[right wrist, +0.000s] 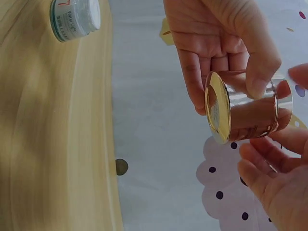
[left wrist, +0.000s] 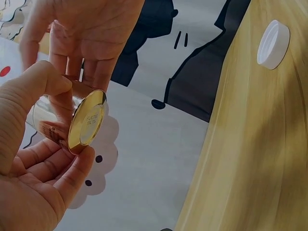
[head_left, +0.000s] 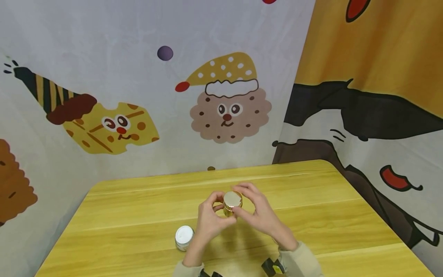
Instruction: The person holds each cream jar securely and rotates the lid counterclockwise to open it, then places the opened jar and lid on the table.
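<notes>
A shiny gold jar [head_left: 228, 211] with a gold lid [head_left: 232, 199] is held up above the wooden table. My left hand [head_left: 209, 221] grips its body, thumb on one side and fingers on the other. Curled about the lid end is my right hand [head_left: 261, 213], its thumb touching the lid in the head view. The jar's gold base [left wrist: 88, 121] with small print faces the left wrist camera. Left of my hands stands a glass jar [head_left: 184, 237] with a white top, its printed label [right wrist: 70, 20] showing in the right wrist view.
A round white lid [left wrist: 273, 44] lies on the wooden table [head_left: 138, 204], seen in the left wrist view. Behind the table hangs a cloth [head_left: 131, 38] printed with cartoon food. A dark strap [head_left: 271, 266] sits at my right wrist.
</notes>
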### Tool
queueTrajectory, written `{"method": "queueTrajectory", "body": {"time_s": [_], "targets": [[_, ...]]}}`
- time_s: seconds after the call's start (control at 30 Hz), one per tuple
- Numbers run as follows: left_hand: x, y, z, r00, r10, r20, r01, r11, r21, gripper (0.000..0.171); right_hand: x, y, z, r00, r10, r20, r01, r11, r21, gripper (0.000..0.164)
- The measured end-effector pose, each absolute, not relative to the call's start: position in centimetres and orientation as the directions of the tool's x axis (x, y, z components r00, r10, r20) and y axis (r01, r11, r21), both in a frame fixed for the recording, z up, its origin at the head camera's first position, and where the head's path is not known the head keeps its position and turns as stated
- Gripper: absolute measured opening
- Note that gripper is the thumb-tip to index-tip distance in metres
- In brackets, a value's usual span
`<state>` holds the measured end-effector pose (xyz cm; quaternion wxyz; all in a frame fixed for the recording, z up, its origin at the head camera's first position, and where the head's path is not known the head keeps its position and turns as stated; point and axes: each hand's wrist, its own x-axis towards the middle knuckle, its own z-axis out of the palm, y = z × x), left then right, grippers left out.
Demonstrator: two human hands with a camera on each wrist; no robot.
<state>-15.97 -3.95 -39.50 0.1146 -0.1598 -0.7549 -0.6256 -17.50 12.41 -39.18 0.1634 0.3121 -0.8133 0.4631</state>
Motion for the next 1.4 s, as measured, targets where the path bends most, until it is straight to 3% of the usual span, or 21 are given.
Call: {"method": "queueTrajectory", "body": {"time_s": [0.2, 0.4, 0.6, 0.83, 1.13, 1.27, 1.4], "targets": [[-16.2, -4.0, -40.1, -0.919, 0.110, 0.379, 0.393, 0.161, 0.906, 0.040, -17.5, 12.1, -39.3, -0.808, -0.280, 0.518, -0.589, 0.387, -0.709, 0.050], [-16.7, -4.0, -41.2, -0.923, 0.107, 0.369, 0.382, 0.145, 0.913, 0.042, -17.7, 12.2, -39.5, -0.773, -0.289, 0.565, -0.635, 0.365, -0.681, 0.044], [-15.5, -4.0, -38.7, -0.925, 0.106, 0.365, 0.378, 0.171, 0.910, 0.036, -17.6, 12.4, -39.4, -0.732, -0.361, 0.578, -0.681, 0.375, -0.629, 0.043], [-15.6, -4.0, -38.7, -0.924, 0.113, 0.366, 0.381, 0.172, 0.909, 0.039, -17.5, 12.3, -39.4, -0.794, -0.306, 0.526, -0.607, 0.349, -0.714, 0.049], [-16.8, -4.1, -41.5, -0.913, 0.105, 0.394, 0.406, 0.149, 0.902, 0.040, -17.5, 12.5, -39.4, -0.768, -0.328, 0.550, -0.640, 0.361, -0.678, 0.039], [-16.8, -4.2, -41.5, -0.916, 0.107, 0.387, 0.400, 0.140, 0.906, 0.041, -17.5, 12.6, -39.6, -0.760, -0.359, 0.541, -0.648, 0.374, -0.663, 0.047], [-16.2, -4.2, -40.5, -0.923, 0.109, 0.369, 0.383, 0.162, 0.910, 0.041, -17.4, 12.5, -39.6, -0.801, -0.325, 0.503, -0.598, 0.377, -0.708, 0.052]]}}
